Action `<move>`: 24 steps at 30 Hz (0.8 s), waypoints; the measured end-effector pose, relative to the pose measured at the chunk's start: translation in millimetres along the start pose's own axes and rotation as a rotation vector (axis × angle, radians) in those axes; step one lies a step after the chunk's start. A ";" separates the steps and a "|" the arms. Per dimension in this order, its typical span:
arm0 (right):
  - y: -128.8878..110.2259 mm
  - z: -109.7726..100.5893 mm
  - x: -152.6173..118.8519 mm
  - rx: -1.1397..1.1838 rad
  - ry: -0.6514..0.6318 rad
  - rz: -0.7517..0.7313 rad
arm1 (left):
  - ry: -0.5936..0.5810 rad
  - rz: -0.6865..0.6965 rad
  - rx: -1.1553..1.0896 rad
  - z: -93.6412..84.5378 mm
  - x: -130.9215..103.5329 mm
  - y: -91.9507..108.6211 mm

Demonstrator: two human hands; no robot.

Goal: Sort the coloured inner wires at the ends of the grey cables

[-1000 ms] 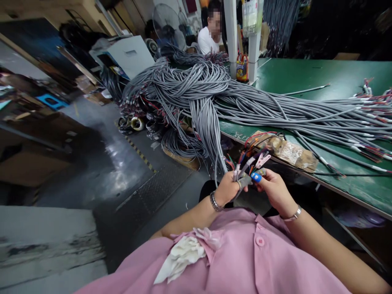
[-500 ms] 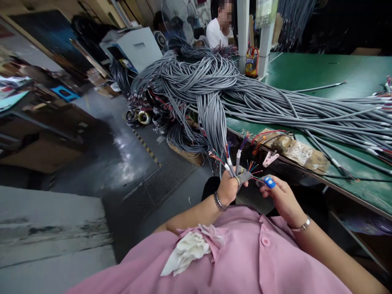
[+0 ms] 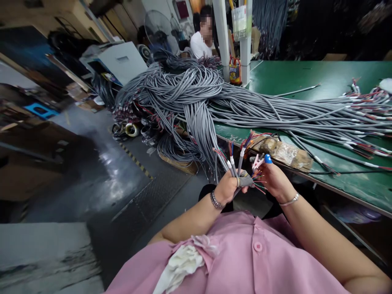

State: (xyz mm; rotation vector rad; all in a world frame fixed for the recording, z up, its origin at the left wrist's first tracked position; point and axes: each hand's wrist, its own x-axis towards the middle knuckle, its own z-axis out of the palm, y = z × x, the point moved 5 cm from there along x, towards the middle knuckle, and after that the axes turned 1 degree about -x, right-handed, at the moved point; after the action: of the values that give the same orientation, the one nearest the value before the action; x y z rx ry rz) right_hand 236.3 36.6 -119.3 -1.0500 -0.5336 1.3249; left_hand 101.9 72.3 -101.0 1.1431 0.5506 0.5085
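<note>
My left hand (image 3: pixel 228 187) is closed around several grey cables (image 3: pixel 235 166), whose white-banded ends and coloured wires point up. A grey covering wraps its thumb. From beside that thumb a spray of thin coloured wires (image 3: pixel 258 183) fans out to the right. My right hand (image 3: pixel 274 179), with a blue cover on one fingertip, is just right of these wires, thumb raised. Its other fingers are partly hidden, and whether they hold a wire is too small to tell. A pink clip (image 3: pixel 257 162) shows just left of the blue fingertip.
Large bundles of grey cable (image 3: pixel 196 90) lie across the green table (image 3: pixel 306 73) and hang over its left edge. A taped brown block (image 3: pixel 284 153) sits at the near edge. Behind the table is a person in white (image 3: pixel 200 44). Cable coils (image 3: pixel 180 149) rest low on the left.
The view has shifted, so the table and cables appear further left. My right hand has risen a little, its blue fingertip now pointing up near the pink clip. My left hand still grips the cables.
</note>
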 end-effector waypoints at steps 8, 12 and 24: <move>6.4 4.3 5.2 0.118 0.074 0.004 | -0.005 -0.012 -0.003 -4.1 7.6 -3.1; 9.4 3.7 9.5 0.249 0.139 -0.034 | 0.005 -0.046 0.025 -6.2 7.8 -6.0; 15.4 4.2 8.9 0.393 0.114 -0.002 | 0.026 -0.073 0.016 -6.5 8.7 -8.0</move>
State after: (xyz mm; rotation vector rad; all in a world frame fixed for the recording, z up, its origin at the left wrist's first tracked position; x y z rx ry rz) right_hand 226.8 44.9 -132.6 -0.7917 -0.1773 1.2937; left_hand 105.2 79.7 -111.8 1.1291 0.6178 0.4577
